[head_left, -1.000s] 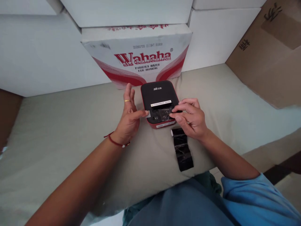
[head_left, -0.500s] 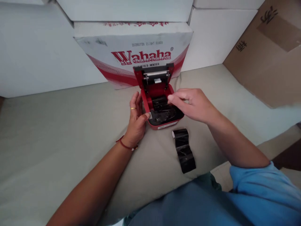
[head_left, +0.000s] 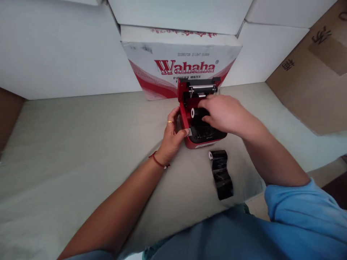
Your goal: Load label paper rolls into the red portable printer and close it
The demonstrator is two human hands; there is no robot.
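Observation:
A small red and black printer sits on the cloth with its lid raised. My left hand grips its left side, the thumb on a grey tab at the front left corner and the fingers along the wall. Inside the body is a black ribbon roll with a white core. My right hand reaches in from the right, its fingers closed around this roll; the roll's right end is hidden. A second black ribbon roll, partly unrolled, lies on the cloth in front of the printer.
Behind the printer stands a white and red water carton, close to the raised lid. White boxes line the back. A brown cardboard box is at the right. Greenish cloth covers the surface.
My right hand has moved further into the printer and now grasps the ribbon roll, whose white core end has come into sight. The view has shifted left; my left hand keeps its hold.

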